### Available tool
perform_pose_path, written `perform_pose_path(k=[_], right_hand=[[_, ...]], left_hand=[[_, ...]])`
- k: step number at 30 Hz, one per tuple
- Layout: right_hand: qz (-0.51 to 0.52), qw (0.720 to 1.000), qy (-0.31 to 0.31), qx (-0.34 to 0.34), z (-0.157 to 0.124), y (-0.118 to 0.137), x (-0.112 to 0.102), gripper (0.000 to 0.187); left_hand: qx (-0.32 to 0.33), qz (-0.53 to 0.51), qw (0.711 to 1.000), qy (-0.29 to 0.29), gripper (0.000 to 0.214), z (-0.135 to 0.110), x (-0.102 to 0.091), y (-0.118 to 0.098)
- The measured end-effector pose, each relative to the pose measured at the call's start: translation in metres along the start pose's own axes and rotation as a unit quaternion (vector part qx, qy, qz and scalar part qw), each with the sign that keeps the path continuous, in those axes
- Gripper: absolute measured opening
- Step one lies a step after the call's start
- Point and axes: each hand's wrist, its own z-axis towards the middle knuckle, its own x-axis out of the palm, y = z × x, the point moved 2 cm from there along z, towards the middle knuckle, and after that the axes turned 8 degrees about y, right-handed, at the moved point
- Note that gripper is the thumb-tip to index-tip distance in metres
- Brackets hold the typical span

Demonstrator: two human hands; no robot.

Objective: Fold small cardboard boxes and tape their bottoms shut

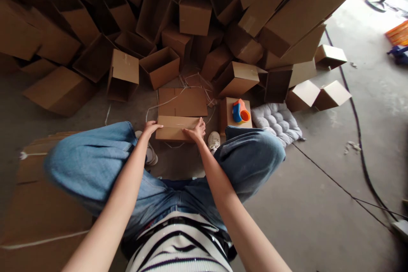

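striped shirt [178, 242] and jeans [95, 165] in foreground; left hand [151, 128] and right hand [196, 131] each grip a flattened cardboard box [181, 112] on the floor [318, 187], tape dispenser [240, 111] nearby.

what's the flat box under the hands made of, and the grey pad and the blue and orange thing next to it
Flat box: brown corrugated cardboard by the look, matte, with creased flaps; both the left hand and right hand rest on it. Grey pad: soft tufted fabric, likely a stuffed cushion. Blue and orange thing: smooth, glossy, probably plastic.
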Motion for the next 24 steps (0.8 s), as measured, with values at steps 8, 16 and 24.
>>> perform_pose_path(k=[8,16,24], right_hand=[[-0.015,1.000,0.007,0.007,-0.001,0.002,-0.001,0.122],[-0.028,1.000,0.001,0.007,-0.001,0.000,0.000,0.121],[-0.039,0.999,0.018,0.021,-0.006,0.007,-0.004,0.122]], left_hand=[[-0.013,-0.093,0.994,-0.053,0.021,-0.008,0.009,-0.001],[-0.032,-0.060,0.995,-0.069,0.034,-0.009,0.011,-0.003],[-0.028,0.119,0.986,-0.112,0.072,-0.022,0.029,-0.012]])
